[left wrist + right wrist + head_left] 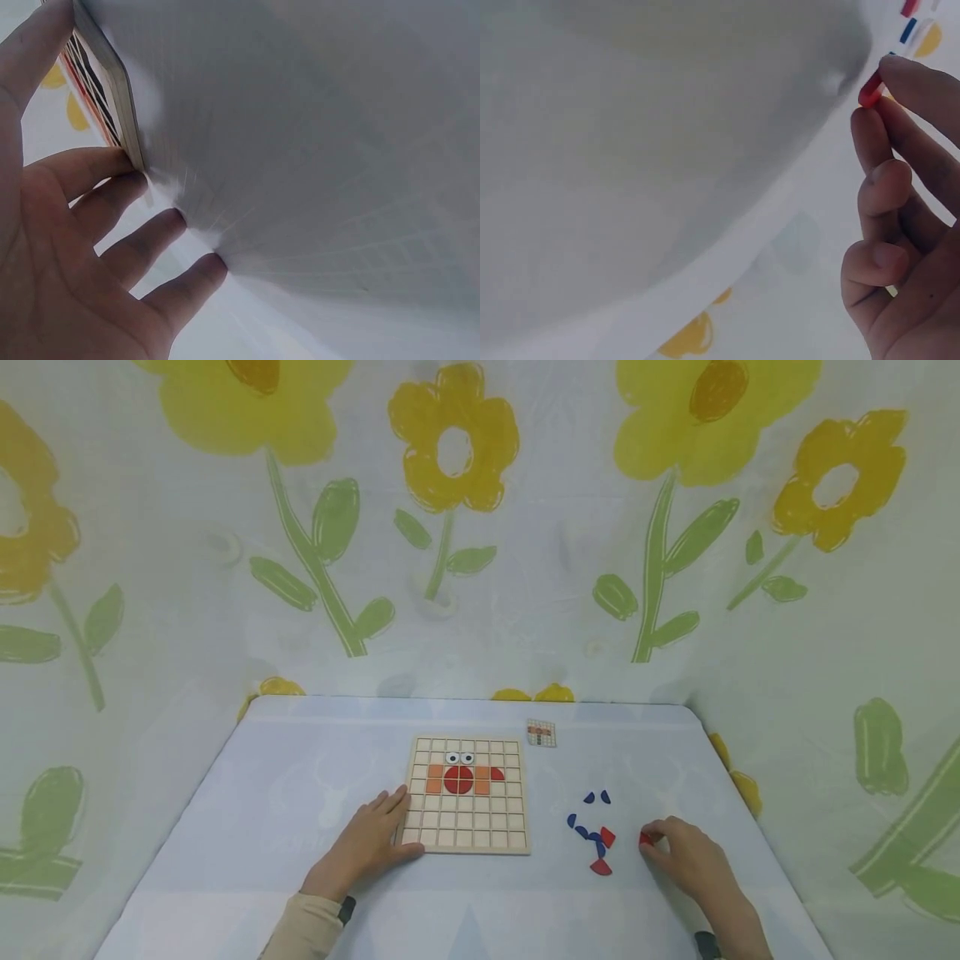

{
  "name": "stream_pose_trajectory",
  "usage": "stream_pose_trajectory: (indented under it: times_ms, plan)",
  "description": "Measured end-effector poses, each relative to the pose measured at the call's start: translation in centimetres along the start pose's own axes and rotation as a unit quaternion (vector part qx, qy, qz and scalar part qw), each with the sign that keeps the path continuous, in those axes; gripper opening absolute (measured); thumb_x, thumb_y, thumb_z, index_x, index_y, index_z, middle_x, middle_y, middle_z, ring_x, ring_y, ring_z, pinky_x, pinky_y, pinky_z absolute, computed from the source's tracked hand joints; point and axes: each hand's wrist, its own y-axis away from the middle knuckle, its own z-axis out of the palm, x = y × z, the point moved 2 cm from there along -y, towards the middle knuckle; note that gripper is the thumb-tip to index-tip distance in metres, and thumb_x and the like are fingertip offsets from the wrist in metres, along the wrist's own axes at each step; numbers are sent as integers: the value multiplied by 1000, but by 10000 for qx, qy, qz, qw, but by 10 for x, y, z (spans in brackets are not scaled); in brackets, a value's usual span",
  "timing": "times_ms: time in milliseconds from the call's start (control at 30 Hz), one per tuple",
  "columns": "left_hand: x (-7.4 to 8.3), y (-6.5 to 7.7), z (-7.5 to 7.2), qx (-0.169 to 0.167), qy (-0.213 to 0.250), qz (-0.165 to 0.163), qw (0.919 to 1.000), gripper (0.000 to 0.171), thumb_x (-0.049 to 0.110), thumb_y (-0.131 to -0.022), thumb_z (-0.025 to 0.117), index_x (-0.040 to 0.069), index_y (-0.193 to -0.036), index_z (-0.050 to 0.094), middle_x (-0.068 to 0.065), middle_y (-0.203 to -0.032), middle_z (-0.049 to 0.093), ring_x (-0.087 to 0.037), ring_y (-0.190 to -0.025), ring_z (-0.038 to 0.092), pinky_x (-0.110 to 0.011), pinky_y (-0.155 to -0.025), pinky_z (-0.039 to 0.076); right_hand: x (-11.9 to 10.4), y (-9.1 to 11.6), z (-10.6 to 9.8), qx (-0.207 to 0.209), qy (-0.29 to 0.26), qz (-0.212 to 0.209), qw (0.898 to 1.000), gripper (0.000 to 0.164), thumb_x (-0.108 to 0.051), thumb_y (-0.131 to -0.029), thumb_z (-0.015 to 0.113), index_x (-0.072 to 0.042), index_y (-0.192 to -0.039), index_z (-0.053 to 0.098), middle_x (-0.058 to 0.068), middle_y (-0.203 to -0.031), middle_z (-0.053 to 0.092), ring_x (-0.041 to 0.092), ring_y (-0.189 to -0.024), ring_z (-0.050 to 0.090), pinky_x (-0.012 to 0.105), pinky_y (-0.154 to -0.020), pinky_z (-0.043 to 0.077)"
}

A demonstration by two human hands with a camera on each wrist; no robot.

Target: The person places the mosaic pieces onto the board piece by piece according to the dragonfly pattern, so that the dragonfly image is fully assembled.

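A wooden grid board [465,838] lies on the table. Two eye tiles [460,758], orange tiles [435,779] and red rounded pieces [459,779] are set in its upper half. My left hand [372,837] rests at the board's lower left corner, fingers along the left side and thumb at the front edge; in the left wrist view its fingers [112,199] are spread. To the right of the loose pieces, my right hand [686,853] pinches a small red piece [870,90] between thumb and fingertips, close over the table. The fingers partly hide its shape.
Several blue rounded pieces [582,832] lie between board and right hand, with a red piece [608,837] and a red fan-shaped piece [601,867] beside them. A small pattern card [542,733] lies behind, right of the board. A flowered curtain [525,635] surrounds the table.
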Motion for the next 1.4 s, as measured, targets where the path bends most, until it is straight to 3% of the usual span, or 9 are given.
stream_pose_trajectory:
  times_ms: [100, 233, 400, 533, 867, 1200, 1400]
  plan:
    - [0, 1, 0, 12, 42, 5, 10000, 95, 55, -85, 76, -1, -153, 41, -17, -162, 34, -44, -147, 31, -61, -117, 29, -9, -2, -2, 366, -18, -269, 9990, 32, -25, -84, 85, -9, -110, 76, 1, -94, 69, 19, -82, 61, 47, -82, 60]
    - [0, 0, 0, 15, -1, -13, 10000, 94, 55, -85, 76, 0, -153, 41, -16, -162, 34, -44, -147, 31, -60, -118, 29, -30, -6, -4, 1003, -144, -756, 9920, 31, -25, -84, 85, -12, -110, 77, 0, -94, 69, 15, -76, 56, 32, -68, 57]
    - [-1, 0, 0, 43, -42, -10, 10000, 95, 56, -85, 76, 1, -154, 40, -15, -162, 34, -42, -147, 31, -60, -118, 29, -58, -11, -1, 1860, -294, -1422, 9718, 30, -24, -83, 87, -15, -110, 77, -3, -97, 70, 12, -73, 53, 20, -57, 50]
    - [0, 0, 1, 66, 15, 38, 10000, 95, 55, -85, 76, -1, -153, 41, -16, -162, 34, -43, -147, 31, -60, -117, 30, -78, -16, 4, 2151, -334, -1868, 9580, 31, -23, -80, 88, -16, -109, 77, -4, -96, 70, 10, -72, 51, 17, -52, 47]
    - [0, -1, 3, 8, -25, -58, 10000, 95, 55, -85, 76, 1, -154, 39, -14, -163, 33, -42, -148, 30, -59, -119, 28, -119, -33, 16, 2263, -454, -2730, 9339, 31, -20, -77, 91, -18, -105, 78, -7, -94, 69, 5, -70, 51, 16, -55, 47]
    - [1, 0, 2, 21, -13, -31, 10000, 94, 54, -85, 76, 0, -153, 41, -15, -162, 34, -43, -147, 31, -59, -118, 29, -160, -49, 27, 1641, -588, -3011, 9375, 29, -22, -82, 87, -20, -110, 77, -5, -95, 70, 15, -79, 63, 18, -66, 54]
    - [1, 0, 2, 60, 10, -32, 10000, 94, 54, -85, 77, 0, -153, 41, -15, -162, 35, -43, -147, 32, -59, -118, 30, -180, -63, 34, 1409, -355, -3061, 9409, 29, -24, -82, 87, -20, -109, 78, -7, -93, 70, 11, -79, 64, 20, -70, 56]
